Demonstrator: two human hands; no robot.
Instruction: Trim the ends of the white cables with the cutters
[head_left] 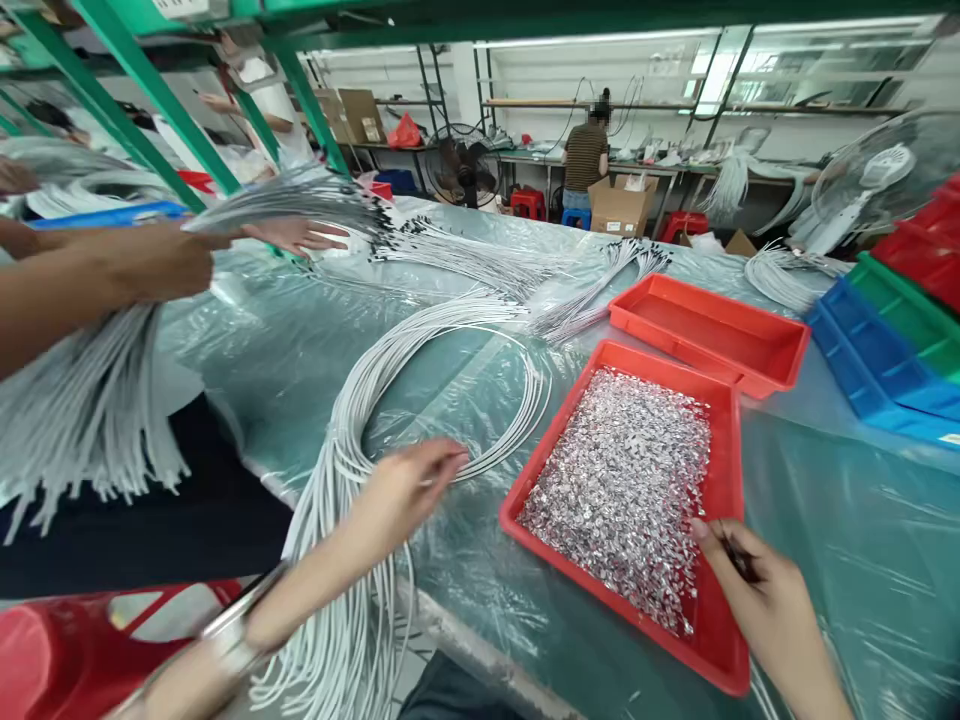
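Left hand [405, 490]: fingers extended and loosely together, not closed; the fingertips rest on the coiled white cables [420, 400], just left of the near red tray [716, 560].
Right hand [757, 590]: fingers curled in a pinch at the near right corner of the near red tray, gripping a small dark piece [739, 560] too small to identify.
Coiled white cables: a large loop lying on the plastic-covered table [840, 520], left of the near red tray, with the loose ends hanging over the table edge toward the wearer.
Near red tray: filled with small shiny metal pieces [622, 480]; the right thumb touches them.
Second red tray [712, 330]: just behind the near red tray, nothing visible inside.
Blue bin [877, 370] and green bin [907, 310]: right of the second red tray.
Co-worker's hands [161, 255]: far left of the near red tray, holding a bundle of white cables [90, 400].
Person in striped shirt [586, 155]: well behind the trays, at a far bench.
Cardboard box [619, 205]: beside that person.
Writing: no legible brand, label or text.
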